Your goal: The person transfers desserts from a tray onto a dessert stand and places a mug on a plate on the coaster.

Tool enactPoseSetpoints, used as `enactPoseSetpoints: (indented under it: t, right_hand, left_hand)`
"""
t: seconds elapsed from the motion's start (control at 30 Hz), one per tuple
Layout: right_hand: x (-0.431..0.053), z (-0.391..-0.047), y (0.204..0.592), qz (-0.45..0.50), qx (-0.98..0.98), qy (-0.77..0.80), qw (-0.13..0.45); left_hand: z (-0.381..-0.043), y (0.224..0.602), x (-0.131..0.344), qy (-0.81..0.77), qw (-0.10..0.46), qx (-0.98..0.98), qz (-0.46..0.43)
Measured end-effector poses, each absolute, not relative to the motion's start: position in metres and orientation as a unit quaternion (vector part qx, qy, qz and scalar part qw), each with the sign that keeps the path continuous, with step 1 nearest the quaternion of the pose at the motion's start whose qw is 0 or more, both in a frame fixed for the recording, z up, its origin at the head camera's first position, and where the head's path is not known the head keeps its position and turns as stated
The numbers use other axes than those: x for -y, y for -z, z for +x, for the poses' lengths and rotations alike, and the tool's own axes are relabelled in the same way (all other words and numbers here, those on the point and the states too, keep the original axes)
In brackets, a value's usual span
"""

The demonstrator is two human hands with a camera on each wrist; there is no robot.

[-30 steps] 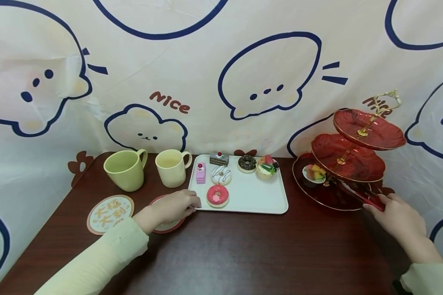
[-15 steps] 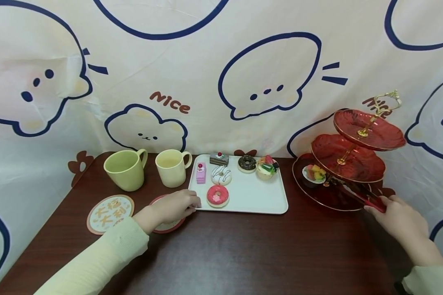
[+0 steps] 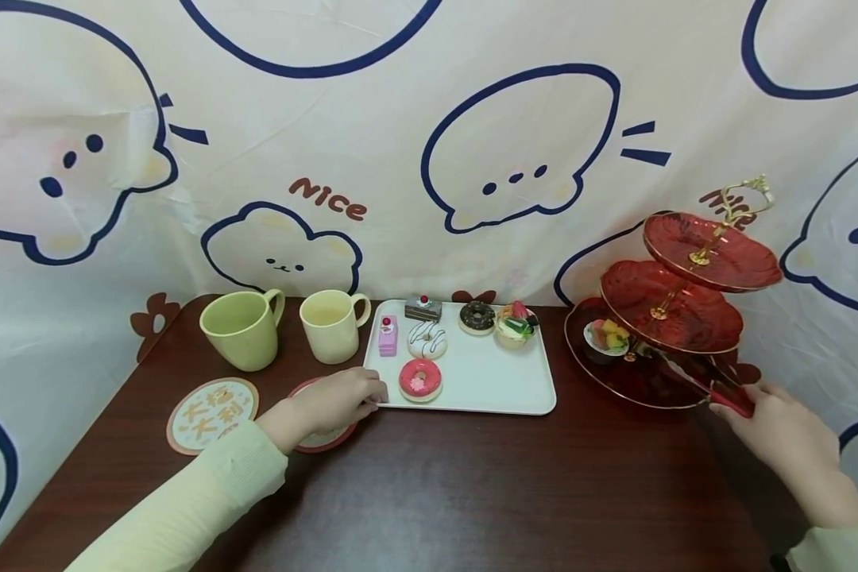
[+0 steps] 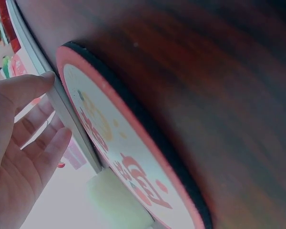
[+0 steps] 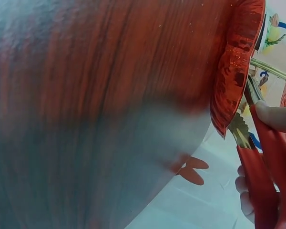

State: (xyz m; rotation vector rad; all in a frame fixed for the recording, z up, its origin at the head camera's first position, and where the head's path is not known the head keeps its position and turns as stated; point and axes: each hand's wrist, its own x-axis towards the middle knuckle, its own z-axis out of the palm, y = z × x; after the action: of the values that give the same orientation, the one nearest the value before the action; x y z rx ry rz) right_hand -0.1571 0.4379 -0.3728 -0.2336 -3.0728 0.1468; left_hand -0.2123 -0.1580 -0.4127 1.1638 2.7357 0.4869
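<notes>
My left hand (image 3: 339,397) holds the front left corner of a white tray (image 3: 486,389), thumb and fingertips at its rim in the left wrist view. With my right hand (image 3: 782,433) I grip red-handled tongs (image 5: 271,152), whose metal arms stand spread apart. The tongs reach in between the bottom and middle plates of a red three-tier cake stand (image 3: 708,318). On the bottom plate, to the left of the tongs, sits a fruit-topped cupcake (image 3: 606,340). Nothing shows between the tong arms in the right wrist view.
On the tray lie a pink doughnut (image 3: 420,380), a white doughnut (image 3: 427,340), a chocolate doughnut (image 3: 477,317), a fruit tart (image 3: 515,327) and two small cakes. Left stand a green mug (image 3: 239,330) and a cream mug (image 3: 331,330), behind two round coasters (image 3: 210,415).
My right hand has drawn slightly to the right, away from the stand, with the tongs. The left hand stays at the tray corner.
</notes>
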Motion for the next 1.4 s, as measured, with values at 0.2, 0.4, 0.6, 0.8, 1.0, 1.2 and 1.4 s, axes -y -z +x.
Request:
enactPoseSetpoints:
  t: [0.2, 0.4, 0.6, 0.8, 1.0, 1.2, 1.4]
  right_hand:
    - [-0.441, -0.151, 0.375, -0.089, 0.995, -0.043, 0.021]
    - [-0.439, -0.143, 0.375, -0.089, 0.995, -0.042, 0.028]
    - [-0.437, -0.135, 0.373, -0.083, 0.994, -0.048, 0.048]
    - [-0.436, -0.126, 0.375, -0.094, 0.994, -0.05, 0.037]
    - [-0.432, -0.116, 0.377, -0.097, 0.993, -0.054, 0.046]
    - [-0.422, -0.106, 0.378, -0.086, 0.993, -0.057, 0.058]
    - [-0.414, -0.099, 0.379, -0.084, 0.995, -0.054, 0.025]
  left_hand:
    - [-0.214, 0.415, 0.159, -0.162, 0.046, -0.898, 0.407]
    - [-0.214, 0.416, 0.159, -0.165, 0.046, -0.895, 0.411]
    - [-0.212, 0.415, 0.159, -0.164, 0.044, -0.897, 0.407]
    - [-0.213, 0.415, 0.16, -0.166, 0.045, -0.896, 0.409]
    - [-0.212, 0.414, 0.16, -0.166, 0.047, -0.897, 0.407]
    - [-0.212, 0.413, 0.16, -0.164, 0.047, -0.901, 0.399]
    - [-0.213, 0.413, 0.159, -0.167, 0.046, -0.898, 0.405]
